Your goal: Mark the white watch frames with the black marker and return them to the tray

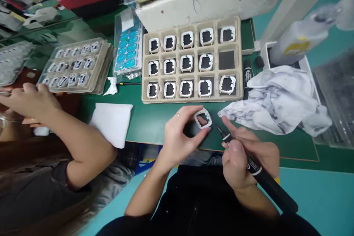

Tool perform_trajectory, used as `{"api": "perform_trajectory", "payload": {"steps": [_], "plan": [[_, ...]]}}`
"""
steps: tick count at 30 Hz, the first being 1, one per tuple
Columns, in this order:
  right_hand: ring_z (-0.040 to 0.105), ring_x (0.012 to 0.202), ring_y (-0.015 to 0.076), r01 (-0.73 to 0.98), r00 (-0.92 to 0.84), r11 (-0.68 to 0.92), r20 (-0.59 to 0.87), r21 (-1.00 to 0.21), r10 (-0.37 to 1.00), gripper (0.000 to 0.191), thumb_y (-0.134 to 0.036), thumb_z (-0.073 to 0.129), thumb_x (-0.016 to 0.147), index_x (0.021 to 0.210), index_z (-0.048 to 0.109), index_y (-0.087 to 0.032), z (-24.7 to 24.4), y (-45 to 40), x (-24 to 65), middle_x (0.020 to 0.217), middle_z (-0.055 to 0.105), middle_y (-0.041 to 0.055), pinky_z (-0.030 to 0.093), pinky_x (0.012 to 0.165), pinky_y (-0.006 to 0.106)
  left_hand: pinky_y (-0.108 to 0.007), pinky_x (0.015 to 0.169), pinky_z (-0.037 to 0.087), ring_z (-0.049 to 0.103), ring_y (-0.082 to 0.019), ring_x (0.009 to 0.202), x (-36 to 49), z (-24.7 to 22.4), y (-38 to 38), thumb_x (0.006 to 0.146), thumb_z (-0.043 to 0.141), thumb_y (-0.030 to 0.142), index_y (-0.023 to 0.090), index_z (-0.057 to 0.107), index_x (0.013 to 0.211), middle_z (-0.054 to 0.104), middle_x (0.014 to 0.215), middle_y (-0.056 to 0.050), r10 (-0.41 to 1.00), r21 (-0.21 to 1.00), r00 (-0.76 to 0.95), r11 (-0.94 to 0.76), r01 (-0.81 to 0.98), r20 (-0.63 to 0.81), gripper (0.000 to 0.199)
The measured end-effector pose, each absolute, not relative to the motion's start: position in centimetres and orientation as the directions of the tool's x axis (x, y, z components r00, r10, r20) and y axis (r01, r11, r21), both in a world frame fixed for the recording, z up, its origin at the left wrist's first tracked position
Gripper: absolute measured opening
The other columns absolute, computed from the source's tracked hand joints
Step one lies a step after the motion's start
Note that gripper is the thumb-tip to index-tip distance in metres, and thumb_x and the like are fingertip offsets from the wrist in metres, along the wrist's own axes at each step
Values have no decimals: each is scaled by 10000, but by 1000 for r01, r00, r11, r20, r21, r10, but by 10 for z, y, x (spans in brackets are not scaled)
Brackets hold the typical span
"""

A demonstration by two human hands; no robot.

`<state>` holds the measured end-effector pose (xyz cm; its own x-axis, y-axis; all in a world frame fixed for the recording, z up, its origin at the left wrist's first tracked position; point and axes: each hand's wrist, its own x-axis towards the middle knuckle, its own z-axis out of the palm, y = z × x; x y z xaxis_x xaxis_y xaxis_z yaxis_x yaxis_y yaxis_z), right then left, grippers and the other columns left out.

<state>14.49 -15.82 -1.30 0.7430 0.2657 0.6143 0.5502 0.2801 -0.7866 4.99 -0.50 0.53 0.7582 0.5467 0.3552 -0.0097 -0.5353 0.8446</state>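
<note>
Between thumb and fingers, my left hand (179, 136) holds a square white watch-case frame (203, 118) upright above the table edge. My right hand (246, 155) is wrapped round a black tube with a pointed tip (272, 188), its index finger stretched out. The tip points at the frame from the right, with a small gap between them. Behind my hands lies a beige tray (192, 100) with similar white frames in its compartments. One compartment (226, 60) in the middle row, at the right end, holds no frame.
A crumpled white cloth (276, 99) and a bottle (293, 42) are at the right. Blue parts (128, 49) lie in a clear tray beside the beige one. A folded white cloth (113, 120) lies left, near a co-worker's arm (77, 136) and stacked trays (74, 64).
</note>
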Motion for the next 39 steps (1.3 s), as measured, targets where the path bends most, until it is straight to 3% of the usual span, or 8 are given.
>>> {"api": "perform_trajectory", "payload": {"steps": [3, 6, 10, 16, 23, 31, 39], "plan": [[665, 603, 151, 583, 735, 263, 637, -769, 233, 207, -55, 809, 961, 1026, 729, -234, -6, -150, 145, 825, 714, -58, 846, 1013, 597, -350, 1040, 769, 892, -222, 1063, 43, 0, -22, 1046, 884, 205, 247, 770, 1480, 885, 1206, -79, 517, 777, 761, -629, 28, 391, 450], [850, 771, 214, 590, 738, 176, 614, -788, 279, 233, -46, 846, 955, 1065, 737, -221, -1, -146, 145, 867, 773, -31, 849, 1000, 466, -315, 1050, 766, 896, -215, 1119, 43, 0, -25, 1035, 905, 191, 244, 785, 1487, 899, 1272, -81, 475, 733, 763, -680, 1, 439, 470], [896, 813, 232, 612, 723, 126, 616, -781, 312, 219, -54, 871, 972, 1041, 744, -218, 3, -147, 145, 866, 805, -13, 842, 932, 343, -253, 995, 764, 905, -187, 1081, 42, -1, -24, 1036, 908, 174, 230, 788, 1508, 905, 1299, -78, 467, 709, 746, -705, -9, 474, 491], [934, 957, 275, 587, 737, 100, 581, -804, 346, 254, -26, 855, 960, 1078, 758, -229, 6, -149, 145, 922, 841, 3, 837, 902, 323, -228, 1001, 761, 916, -180, 1074, 39, -1, -28, 1037, 915, 169, 219, 794, 1512, 917, 1288, -68, 472, 691, 732, -723, 4, 491, 492], [934, 973, 270, 586, 738, 88, 575, -806, 353, 244, -21, 853, 973, 1081, 753, -217, 7, -151, 143, 923, 839, 7, 833, 913, 344, -226, 1003, 762, 916, -184, 1105, 38, -2, -28, 1052, 898, 175, 213, 790, 1504, 915, 1319, -69, 472, 678, 733, -735, 20, 491, 467], [938, 1008, 285, 611, 730, 43, 583, -791, 357, 198, -46, 840, 1028, 1097, 762, -215, 6, -150, 141, 989, 885, 47, 805, 793, 316, -237, 1077, 752, 908, -189, 1186, 38, -5, -29, 1068, 874, 154, 189, 767, 1516, 904, 1378, -80, 433, 629, 731, -777, 7, 527, 462], [936, 1018, 266, 606, 723, 64, 582, -793, 371, 205, -17, 841, 1017, 1058, 761, -201, 6, -151, 141, 955, 868, 34, 811, 889, 298, -238, 1057, 756, 910, -190, 1165, 36, -7, -28, 1056, 905, 173, 199, 780, 1517, 907, 1367, -69, 435, 631, 731, -775, 6, 527, 479]]}}
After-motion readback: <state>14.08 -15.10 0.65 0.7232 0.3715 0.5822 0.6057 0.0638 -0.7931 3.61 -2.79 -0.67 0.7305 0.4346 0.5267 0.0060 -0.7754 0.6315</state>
